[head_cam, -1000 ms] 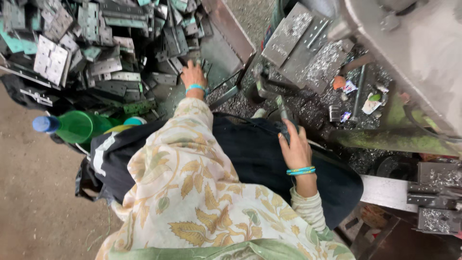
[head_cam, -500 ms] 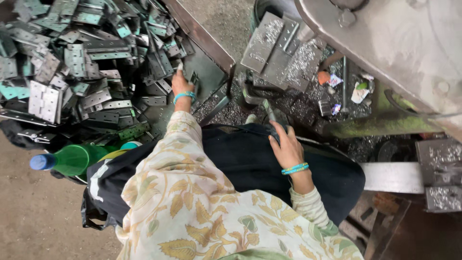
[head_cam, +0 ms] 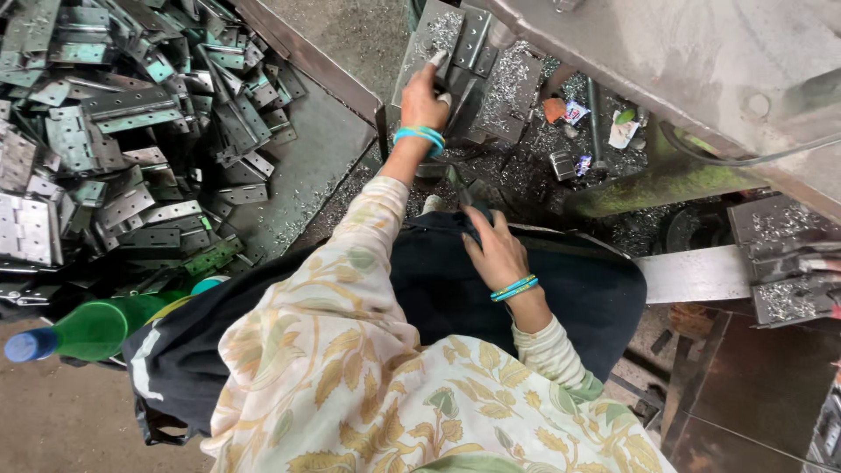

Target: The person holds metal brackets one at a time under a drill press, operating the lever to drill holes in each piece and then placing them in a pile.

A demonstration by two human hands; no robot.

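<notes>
Reaching forward, the left hand (head_cam: 424, 98) sits on a grey metal hinge plate (head_cam: 442, 39) lying far centre on the machine bed (head_cam: 561, 105), fingers curled onto the plate's near edge with the index stretched out along it; it looks like a grip, though the thumb side is hidden. The right hand (head_cam: 493, 250) rests on the dark lap, fingers closed loosely around a slim dark tool (head_cam: 462, 188) that points toward the bed; whether the hold is firm is hard to tell. Both wrists carry blue bangles.

Progress, judged from the head view only: one plate is at the machine, more flat plates (head_cam: 512, 88) covered in shavings lie just right of it, and a big heap of hinges (head_cam: 114, 131) fills the tray (head_cam: 307, 166) far left, so most of the stock seems unhandled. No sorted or finished stack is clearly visible.

Around: metal swarf all over the bed, small coloured wrappers (head_cam: 574, 112) right of the plates, a green bottle with blue cap (head_cam: 83, 331) near left beside the person's side, a grey bar (head_cam: 692, 273) on the right. The tray's raised rim (head_cam: 307, 57) stands between the heap and the bed, and the large machine housing (head_cam: 701, 61) overhangs far right, crowding the work spot.
</notes>
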